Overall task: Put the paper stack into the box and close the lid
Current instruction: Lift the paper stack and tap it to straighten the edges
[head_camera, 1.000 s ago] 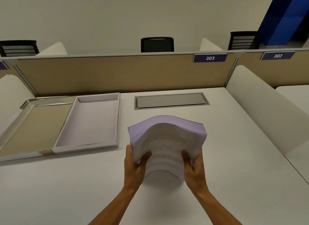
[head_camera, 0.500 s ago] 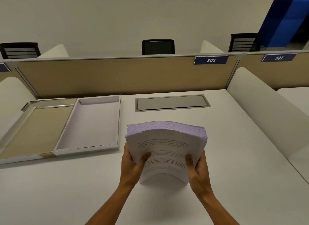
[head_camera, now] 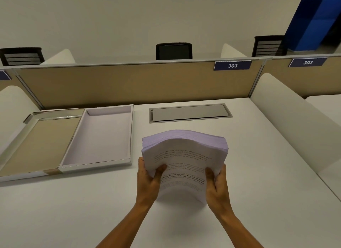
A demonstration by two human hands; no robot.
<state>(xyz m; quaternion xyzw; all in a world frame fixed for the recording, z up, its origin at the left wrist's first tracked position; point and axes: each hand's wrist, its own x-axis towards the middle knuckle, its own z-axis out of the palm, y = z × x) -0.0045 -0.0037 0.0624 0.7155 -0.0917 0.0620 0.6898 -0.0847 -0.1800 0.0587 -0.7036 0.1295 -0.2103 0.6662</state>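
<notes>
- The left hand [head_camera: 148, 181] grips the left side of the paper stack [head_camera: 184, 155], with its thumb on top of the front page and the other fingers hidden behind.
- The right hand [head_camera: 217, 185] grips the right side of the same stack in the same way, thumb on the front page.
- The stack is thick and stands tipped up between the two hands. Its top edge bends into a hump in the middle, and its bottom edge curves too.
- The front page has lines of dark print on it, too small to read.
- I cannot tell if the bottom of the stack touches the table [head_camera: 258, 174] or is just above it.
- To the left of the left hand, a little farther away, the box [head_camera: 100, 135] lies open on the table. It is a flat white tray with low walls.
- Joined to the far left side of the box is the lid [head_camera: 35, 142], lying flat and open, tan inside.
- Past the hands, farther back on the table, there is a flat grey cover plate [head_camera: 190, 112] set into the table top.
- Behind that stands a tan divider wall [head_camera: 129, 83] with a blue sign that says 303 [head_camera: 232, 65].
- A white side panel [head_camera: 295, 122] stands off to the right of the right hand.
- Over the divider, the tops of black chairs [head_camera: 174, 51] show.
</notes>
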